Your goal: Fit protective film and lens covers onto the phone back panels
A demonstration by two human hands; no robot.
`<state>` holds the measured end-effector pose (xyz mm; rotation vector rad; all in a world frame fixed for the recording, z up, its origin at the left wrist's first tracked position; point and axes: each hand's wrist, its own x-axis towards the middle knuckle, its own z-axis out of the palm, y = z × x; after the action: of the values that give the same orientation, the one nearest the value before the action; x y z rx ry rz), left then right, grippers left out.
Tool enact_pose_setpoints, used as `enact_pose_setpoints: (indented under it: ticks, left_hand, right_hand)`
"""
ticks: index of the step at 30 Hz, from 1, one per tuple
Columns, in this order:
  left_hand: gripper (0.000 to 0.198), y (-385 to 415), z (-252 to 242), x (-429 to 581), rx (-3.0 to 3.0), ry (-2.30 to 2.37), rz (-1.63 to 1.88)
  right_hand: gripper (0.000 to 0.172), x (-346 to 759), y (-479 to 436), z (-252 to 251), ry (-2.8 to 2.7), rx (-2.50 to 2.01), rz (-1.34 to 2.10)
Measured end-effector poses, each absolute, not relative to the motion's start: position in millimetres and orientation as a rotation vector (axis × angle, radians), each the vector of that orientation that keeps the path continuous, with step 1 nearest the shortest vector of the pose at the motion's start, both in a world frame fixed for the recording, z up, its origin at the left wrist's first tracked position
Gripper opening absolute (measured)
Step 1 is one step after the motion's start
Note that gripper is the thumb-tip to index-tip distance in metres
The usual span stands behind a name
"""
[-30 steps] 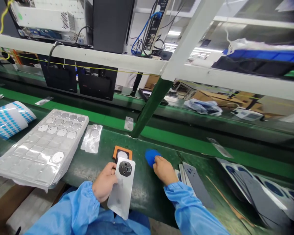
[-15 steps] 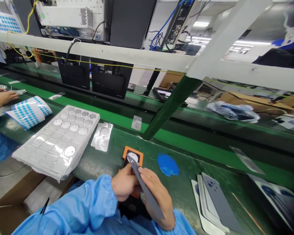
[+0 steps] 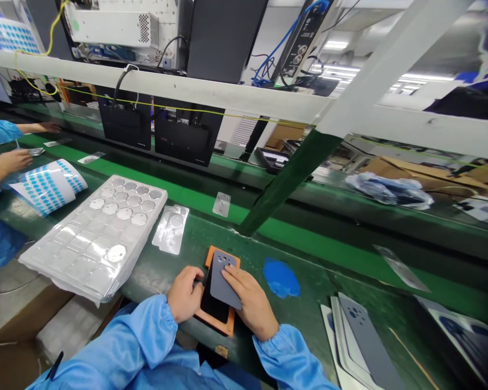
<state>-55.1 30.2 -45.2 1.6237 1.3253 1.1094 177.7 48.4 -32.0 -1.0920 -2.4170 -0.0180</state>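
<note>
A grey phone back cover point(image 3: 222, 279) with camera holes at its top lies tilted over an orange fixture point(image 3: 218, 323) with a black inset on the green bench. My right hand point(image 3: 248, 302) holds the cover from the right, fingers pressed on its face. My left hand point(image 3: 186, 292) is curled at the fixture's left edge, fingertips touching the cover's left side. A blue cloth point(image 3: 281, 277) lies just right of the fixture.
A clear blister tray point(image 3: 93, 238) of round lens parts sits at left, a smaller clear strip point(image 3: 171, 228) beside it. Stacked grey back covers point(image 3: 361, 341) lie at right. A co-worker's hand point(image 3: 8, 161) and a sheet of blue dots point(image 3: 49, 185) are at far left. A green post point(image 3: 288, 179) rises behind.
The cover was held up edge-on between both hands; now it is turned grey face up and lowered onto the orange fixture. Earlier my right hand was on the blue cloth.
</note>
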Motion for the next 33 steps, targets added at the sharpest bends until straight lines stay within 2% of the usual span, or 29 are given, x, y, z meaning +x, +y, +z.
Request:
enact_pose_setpoints:
  ticks: [17, 25, 31, 33]
  left_hand:
    - [0.022, 30.3, -48.2, -54.8, 1.692, 1.354, 1.143]
    - [0.025, 45.5, -36.1, -52.6, 1.865, 1.345, 1.197]
    - [0.027, 49.3, -29.4, -39.1, 2.263, 1.242, 0.909]
    - [0.023, 46.3, -30.6, -35.3, 2.336, 1.281, 0.839]
  right_hand:
    - [0.057, 169.8, 38.9, -26.0, -2.523, -1.2, 0.043]
    - [0.053, 164.4, 39.5, -22.5, -2.587, -1.269, 0.134]
    - [0.059, 174.2, 47.1, 3.7, -2.717, -1.231, 0.251]
    - [0.052, 170.6, 65.8, 15.9, -2.726, -1.242, 0.334]
